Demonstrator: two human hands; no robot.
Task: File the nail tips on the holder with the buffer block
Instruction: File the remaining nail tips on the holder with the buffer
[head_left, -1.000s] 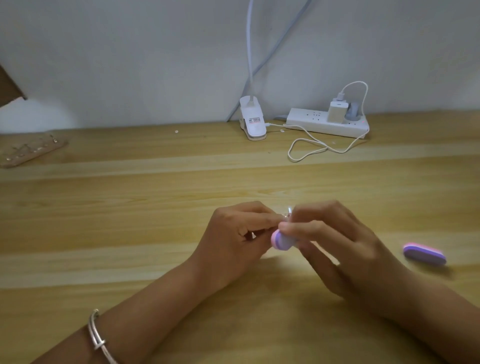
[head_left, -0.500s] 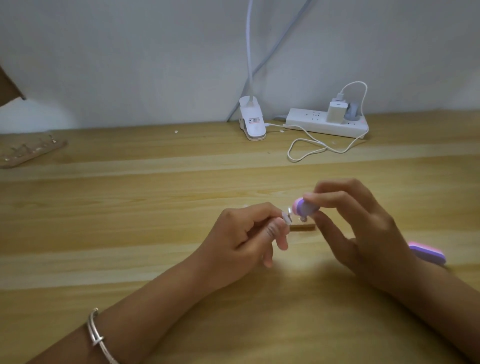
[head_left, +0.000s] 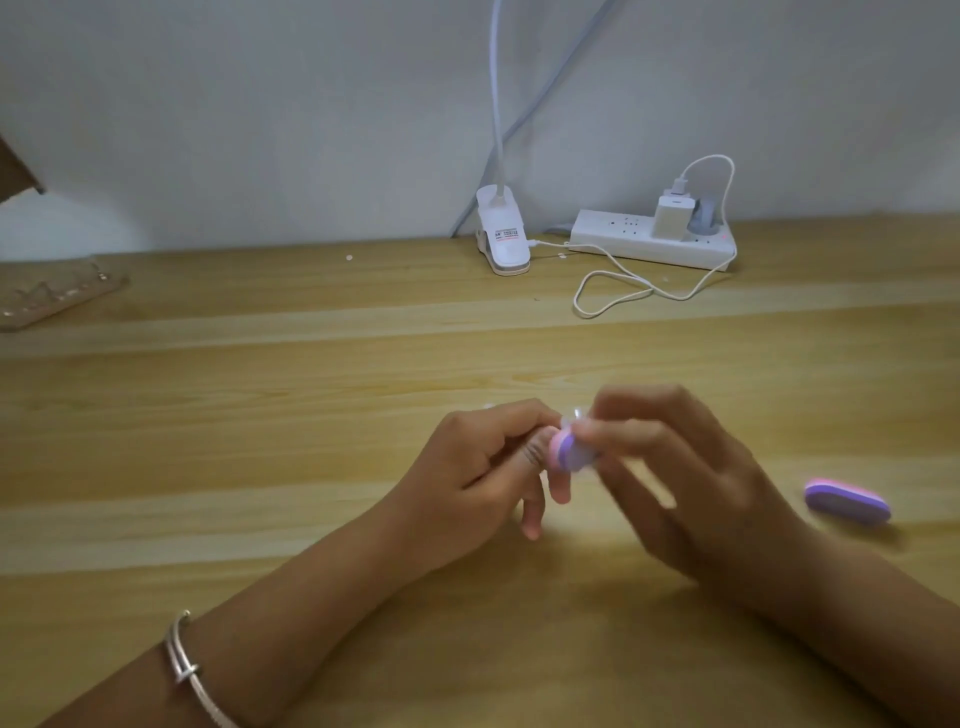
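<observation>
Buffer block (head_left: 569, 453), pink and purple, sits at centre frame, pinched between the thumb and fingers of the right hand (head_left: 696, 483), which is blurred. Its end meets the left hand (head_left: 478, 467), whose thumb and forefinger curl round a small clear nail tip (head_left: 575, 414), also blurred, just above the block. A second buffer block (head_left: 847, 501) lies on the table (head_left: 260, 415) at right. The clear holder (head_left: 52, 296) rests at far left.

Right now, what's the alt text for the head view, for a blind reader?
The right hand pinches a pink-and-purple buffer block next to a small clear piece, blurred, that the left hand pinches, over a wooden table. A second buffer block lies at right; a power strip sits behind.
</observation>
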